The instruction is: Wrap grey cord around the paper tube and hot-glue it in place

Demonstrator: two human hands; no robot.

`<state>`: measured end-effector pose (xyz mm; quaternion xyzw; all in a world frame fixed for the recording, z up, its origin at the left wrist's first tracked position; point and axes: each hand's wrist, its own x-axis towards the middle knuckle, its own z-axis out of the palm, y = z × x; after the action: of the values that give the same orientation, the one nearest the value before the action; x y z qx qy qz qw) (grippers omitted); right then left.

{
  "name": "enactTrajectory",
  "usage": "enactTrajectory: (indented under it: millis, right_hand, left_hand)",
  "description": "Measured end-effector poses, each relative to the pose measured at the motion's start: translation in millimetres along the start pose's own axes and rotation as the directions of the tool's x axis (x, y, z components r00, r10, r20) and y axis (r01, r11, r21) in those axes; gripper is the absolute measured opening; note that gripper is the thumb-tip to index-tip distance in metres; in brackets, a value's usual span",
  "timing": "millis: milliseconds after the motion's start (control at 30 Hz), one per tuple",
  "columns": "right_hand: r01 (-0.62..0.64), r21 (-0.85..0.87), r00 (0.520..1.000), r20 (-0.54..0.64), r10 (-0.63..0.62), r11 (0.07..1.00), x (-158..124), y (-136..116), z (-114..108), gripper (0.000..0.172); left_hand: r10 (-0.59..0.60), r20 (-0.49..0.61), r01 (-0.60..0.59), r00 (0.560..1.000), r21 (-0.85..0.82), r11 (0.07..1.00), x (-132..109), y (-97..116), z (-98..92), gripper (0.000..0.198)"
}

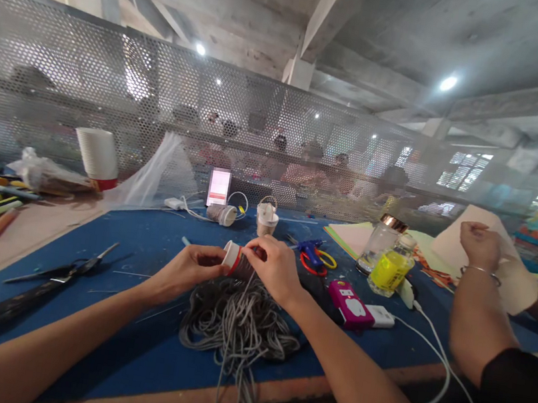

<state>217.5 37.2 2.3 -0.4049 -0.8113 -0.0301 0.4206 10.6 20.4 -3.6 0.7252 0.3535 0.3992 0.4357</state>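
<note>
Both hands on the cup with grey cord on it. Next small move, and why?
Likely: rotate the paper cup slightly in the left hand while the right hand presses the grey cord against its side. The cup lies sideways, dark windings cover part of it, the rim end looks bare, and slack cord runs down to the pile on the blue table.

1. No word, brand or number can be read anywhere.
2. Pink device [349, 304], centre right: white markings, too small to read.
3. Yellow bottle [390, 270], right of centre: label illegible.
4. Upright phone screen [219, 187], centre: blurred out.
</note>
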Motion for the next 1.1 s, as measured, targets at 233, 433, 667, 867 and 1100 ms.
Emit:
enactTrajectory:
  millis: [233, 433, 667, 867, 1100]
  right_hand:
    - [-0.009, 0.012, 1.000, 0.004, 0.009, 1.000, -0.9, 1.1, 1.2, 0.014]
    - [-0.012, 0.037, 1.000, 0.010, 0.012, 0.999, -1.0, 1.8, 1.3, 0.013]
    - [-0.025, 0.050, 1.000, 0.011, 0.024, 0.998, -0.7, 3.6, 2.2, 0.012]
    - [-0.032, 0.054, 0.999, 0.015, 0.031, 0.998, -0.9, 3.2, 2.3, 0.012]
    - [-0.038, 0.063, 0.999, 0.026, 0.036, 0.997, -0.5, 2.2, 1.0, 0.012]
  left_hand:
    - [0.007, 0.009, -0.007, 1.000, -0.009, 1.000, 2.1, -0.9, 0.2, 0.031]
    - [0.002, 0.001, -0.002, 1.000, -0.002, 1.000, 0.8, 1.8, 1.1, 0.029]
    - [-0.002, 0.005, 0.002, 1.000, 0.015, 1.000, 0.5, 1.7, 1.7, 0.027]
    - [-0.003, 0.012, 0.003, 1.000, 0.019, 1.000, 0.2, 2.7, 1.5, 0.027]
    - [-0.007, -0.004, 0.007, 1.000, 0.042, 0.999, 0.0, 4.4, 2.3, 0.029]
